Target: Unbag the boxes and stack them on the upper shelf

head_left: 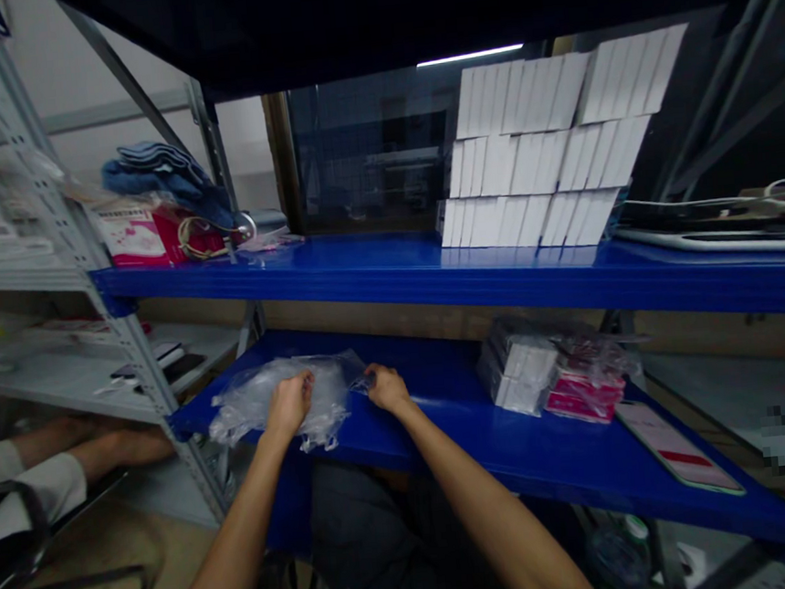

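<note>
On the lower blue shelf (pixel 433 364) lies a pile of clear plastic bags (pixel 251 400). My left hand (pixel 293 402) is closed over the pile, its fingers curled on the thin plastic. My right hand (pixel 387 388), to the right of the pile, pinches the edge of a clear plastic bag (pixel 352 368) that stretches between both hands. The fingertips of both hands are partly hidden, and single bags in the pile are hard to tell apart.
Right of my hands sit wrapped white boxes (pixel 523 375) and a pink packet (pixel 584 395), with a phone (pixel 677 448) nearby. White boxes (pixel 519 169) are stacked on the upper shelf (pixel 362 265). At left are a metal post (pixel 161 397) and another person's legs (pixel 96 444).
</note>
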A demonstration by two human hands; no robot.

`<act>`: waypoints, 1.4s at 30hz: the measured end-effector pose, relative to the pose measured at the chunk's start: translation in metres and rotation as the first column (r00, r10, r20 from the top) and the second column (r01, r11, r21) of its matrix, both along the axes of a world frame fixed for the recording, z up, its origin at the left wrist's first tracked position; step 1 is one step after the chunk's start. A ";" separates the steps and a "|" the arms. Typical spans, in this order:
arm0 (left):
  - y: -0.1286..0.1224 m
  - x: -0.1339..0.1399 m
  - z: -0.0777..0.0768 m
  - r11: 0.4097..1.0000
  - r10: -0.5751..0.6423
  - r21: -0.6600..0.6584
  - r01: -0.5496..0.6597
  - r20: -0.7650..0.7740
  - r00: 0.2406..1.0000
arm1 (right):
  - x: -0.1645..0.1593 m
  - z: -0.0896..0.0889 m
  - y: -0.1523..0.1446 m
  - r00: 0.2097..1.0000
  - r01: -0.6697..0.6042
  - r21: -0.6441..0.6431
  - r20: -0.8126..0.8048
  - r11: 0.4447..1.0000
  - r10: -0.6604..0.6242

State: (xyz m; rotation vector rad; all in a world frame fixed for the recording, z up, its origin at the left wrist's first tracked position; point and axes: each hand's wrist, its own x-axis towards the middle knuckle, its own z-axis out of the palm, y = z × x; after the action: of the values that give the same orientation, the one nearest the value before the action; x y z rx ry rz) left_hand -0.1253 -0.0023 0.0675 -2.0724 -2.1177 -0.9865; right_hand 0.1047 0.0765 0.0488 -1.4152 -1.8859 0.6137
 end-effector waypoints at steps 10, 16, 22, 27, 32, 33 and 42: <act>0.002 0.084 0.030 0.843 -0.487 0.239 0.481 -0.039 0.873 | 0.059 0.064 -0.014 0.929 -0.263 0.209 -0.210 0.942 0.305; 0.010 0.120 0.041 0.898 -0.325 0.176 0.403 -0.354 0.877 | 0.114 0.105 -0.061 0.923 -0.374 0.337 0.230 0.864 0.310; 0.007 0.130 0.048 0.993 0.073 0.115 -0.036 -0.338 0.938 | 0.140 0.118 -0.099 0.853 0.007 0.405 0.474 0.914 -0.217; 0.012 0.128 0.047 0.984 -0.093 0.148 0.096 -0.023 0.995 | 0.151 0.115 -0.095 0.821 -0.002 0.519 0.489 0.855 -0.294; 0.018 0.143 0.052 0.926 -0.265 0.317 0.206 0.153 0.952 | 0.155 0.098 -0.062 0.943 0.047 0.498 0.265 0.866 -0.204; 0.019 0.145 0.053 0.921 -0.267 0.331 0.203 0.160 0.950 | 0.155 0.093 -0.057 0.948 0.074 0.504 0.232 0.860 -0.218; 0.000 0.144 0.066 0.996 -0.063 -0.077 0.045 -0.253 0.965 | 0.172 0.085 -0.049 0.827 0.111 0.486 0.439 0.867 -0.351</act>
State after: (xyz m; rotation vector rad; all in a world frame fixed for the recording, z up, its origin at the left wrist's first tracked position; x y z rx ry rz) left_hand 0.0189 -0.0020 0.1334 -2.1640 -2.0032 -0.6163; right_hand 0.2766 0.0272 0.1342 -1.5595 -2.0172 -0.3558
